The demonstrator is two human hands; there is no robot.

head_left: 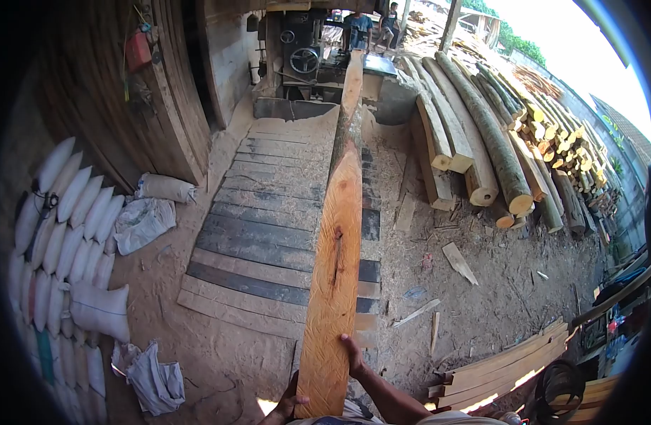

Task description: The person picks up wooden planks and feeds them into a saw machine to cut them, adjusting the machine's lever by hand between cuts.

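A long sawn timber (332, 304) runs from just in front of my body away to the machine at the far end. Its upper face is orange-brown with saw marks and a dark knot crack, and bark shows along part of its far half. My left hand (291, 401) grips the near end at the left edge, with fingers partly hidden beneath. Higher up on the right edge, my right hand (353, 358) holds the timber, its thumb against the side and the other fingers hidden underneath.
A sawing machine with a handwheel (304, 60) stands at the back, where a person in a blue shirt (358, 30) is by the timber's far end. Logs (485, 127) are piled at right, stuffed white sacks (99, 308) at left. Boards (502, 361) lie low right; slats (255, 241) cover the floor.
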